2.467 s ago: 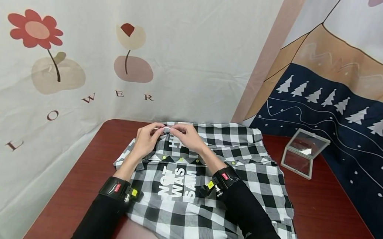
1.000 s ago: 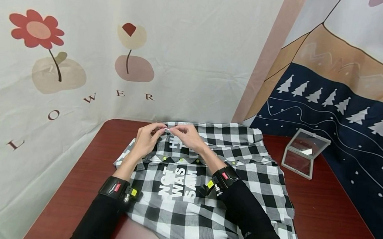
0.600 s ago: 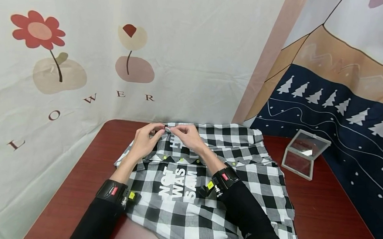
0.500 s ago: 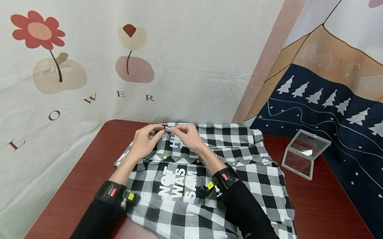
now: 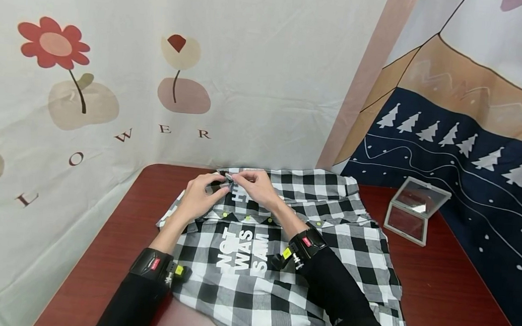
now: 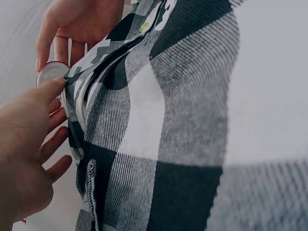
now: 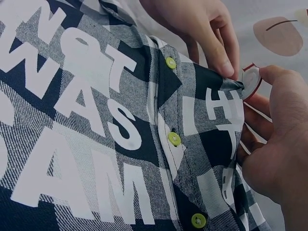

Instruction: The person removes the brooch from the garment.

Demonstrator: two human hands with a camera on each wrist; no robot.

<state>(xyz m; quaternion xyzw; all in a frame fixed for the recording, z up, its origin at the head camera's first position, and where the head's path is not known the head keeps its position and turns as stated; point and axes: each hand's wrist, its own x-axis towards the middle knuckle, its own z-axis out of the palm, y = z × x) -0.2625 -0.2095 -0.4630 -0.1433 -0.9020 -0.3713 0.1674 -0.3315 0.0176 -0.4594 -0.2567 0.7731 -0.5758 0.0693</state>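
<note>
A black-and-white checked shirt (image 5: 287, 301) with white lettering and green buttons (image 7: 173, 139) lies spread on the table. At its far edge, my right hand (image 5: 259, 187) pinches a round pale disc (image 7: 250, 81) with a red rim. The disc sits against the cloth edge, and its full shape is partly hidden by fingers. My left hand (image 5: 198, 196) faces the right one, its thumb and forefinger at the same raised fold of cloth beside the disc. In the left wrist view, one left fingertip presses where cloth and disc meet.
To the right, an opened hinged case (image 5: 405, 223) with a pale frame and see-through or mirrored panels rests on the red-brown table (image 5: 447, 297). A printed curtain (image 5: 266, 82) hangs close behind the table's far edge.
My left thumb and forefinger have spread slightly and moved a little down and toward me. A dark cloth fold now shows between the hands where something white showed before. My right hand stays put.
</note>
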